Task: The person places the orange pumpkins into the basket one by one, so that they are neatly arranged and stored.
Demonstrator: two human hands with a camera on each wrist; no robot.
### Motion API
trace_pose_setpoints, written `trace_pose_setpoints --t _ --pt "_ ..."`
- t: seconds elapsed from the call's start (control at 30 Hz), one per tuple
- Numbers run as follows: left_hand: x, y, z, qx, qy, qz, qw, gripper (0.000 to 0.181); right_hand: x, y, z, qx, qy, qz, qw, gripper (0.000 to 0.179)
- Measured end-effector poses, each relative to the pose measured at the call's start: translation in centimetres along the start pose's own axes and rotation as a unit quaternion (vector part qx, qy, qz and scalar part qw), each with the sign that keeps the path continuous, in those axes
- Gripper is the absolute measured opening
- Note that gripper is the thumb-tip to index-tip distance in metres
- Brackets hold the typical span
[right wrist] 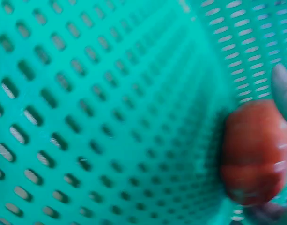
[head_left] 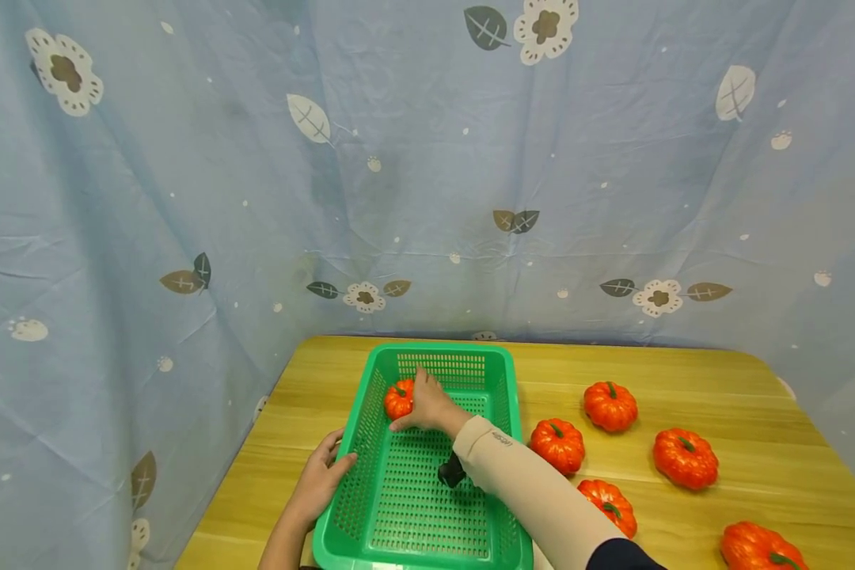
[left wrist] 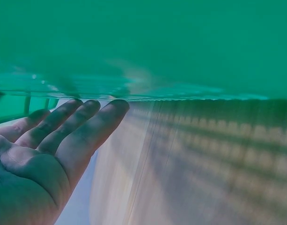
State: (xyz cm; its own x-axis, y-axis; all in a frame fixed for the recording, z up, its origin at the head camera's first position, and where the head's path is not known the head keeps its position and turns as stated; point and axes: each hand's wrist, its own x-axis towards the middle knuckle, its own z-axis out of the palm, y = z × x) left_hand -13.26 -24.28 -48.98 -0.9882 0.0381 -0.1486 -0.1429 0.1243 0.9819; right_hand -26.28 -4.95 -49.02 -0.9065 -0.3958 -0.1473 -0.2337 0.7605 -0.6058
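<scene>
A green perforated plastic basket point(head_left: 399, 507) stands on the wooden table. Inside its far left corner is a small orange-red pumpkin point(head_left: 399, 401), close against the side wall. My right hand point(head_left: 431, 405) reaches over the basket and holds this pumpkin between thumb and fingers; in the right wrist view the pumpkin point(right wrist: 255, 152) lies between the digits, partly cut off by the frame edge. My left hand point(head_left: 321, 479) rests at the basket's left side, thumb over the rim. Its straight fingers point(left wrist: 87, 126) touch the outside below the rim in the left wrist view.
Several more pumpkins lie on the table to the basket's right, among them a far one point(head_left: 610, 406), one beside the rim point(head_left: 557, 446) and a near right one point(head_left: 762, 548). A blue patterned curtain point(head_left: 427, 174) hangs behind the table point(head_left: 677, 372) and along its left side.
</scene>
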Motion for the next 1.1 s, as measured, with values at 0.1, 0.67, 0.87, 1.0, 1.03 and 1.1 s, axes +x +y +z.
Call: trace_pose_setpoints --t 0.1,0.67,0.87,1.0,1.03,1.1 --pt "0.0 -0.1 0.0 0.006 -0.001 -0.003 1.0000 0.050 -0.3 -0.6 -1.0 -0.008 -0.010 0.003 0.9999 0.120" --pt "0.2 0.0 -0.1 0.013 0.003 -0.019 0.9997 0.050 -5.1 -2.2 -13.9 0.029 0.093 -0.080 0.9920 0.081" --pt "0.2 0.0 -0.2 0.009 0.005 -0.020 0.9997 0.049 -8.0 1.0 -18.2 0.016 0.146 -0.082 0.9857 0.082" --pt "0.0 0.1 -0.1 0.008 0.004 -0.017 0.9998 0.048 -10.2 3.8 -20.2 0.011 0.168 -0.059 0.9840 0.086" --pt "0.0 0.2 0.0 0.007 0.004 -0.017 0.9998 0.048 -10.8 4.5 -20.5 0.012 0.173 -0.052 0.9834 0.087" --pt "-0.1 0.2 0.0 0.008 0.004 -0.016 0.9998 0.048 -12.1 6.2 -21.0 0.021 0.183 -0.038 0.9821 0.086"
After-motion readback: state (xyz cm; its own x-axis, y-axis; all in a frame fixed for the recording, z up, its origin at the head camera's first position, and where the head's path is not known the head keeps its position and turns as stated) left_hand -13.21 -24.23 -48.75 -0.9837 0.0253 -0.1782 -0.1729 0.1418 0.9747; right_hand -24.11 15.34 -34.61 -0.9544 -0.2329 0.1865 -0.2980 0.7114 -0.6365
